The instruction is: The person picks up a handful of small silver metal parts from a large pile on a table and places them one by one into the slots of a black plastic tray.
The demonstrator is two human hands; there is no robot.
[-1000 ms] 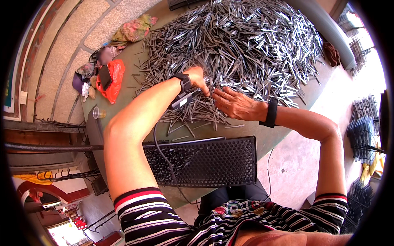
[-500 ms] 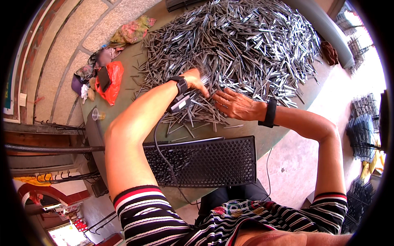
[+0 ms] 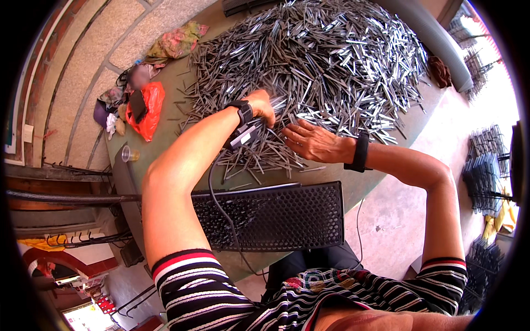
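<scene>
A big heap of thin grey metal rods (image 3: 326, 55) covers the round green table (image 3: 165, 124). My left hand (image 3: 263, 106) is closed round a bundle of these rods (image 3: 259, 132) at the near edge of the heap; a black band with a cable sits on that wrist. My right hand (image 3: 310, 141) lies flat beside it, fingers spread over loose rods on the table, with a black band on its wrist. A black perforated metal basket (image 3: 276, 216) stands at the table's near edge, just below both hands.
A red plastic bag (image 3: 147, 110), crumpled cloths (image 3: 175, 44) and a small clear cup (image 3: 130, 154) lie at the table's left side. A grey pipe (image 3: 436, 44) runs along the far right. Black wire racks (image 3: 486, 176) stand on the floor at right.
My left hand has gathered rods closer into a bundle and shifted slightly. My right hand has spread flat beside it.
</scene>
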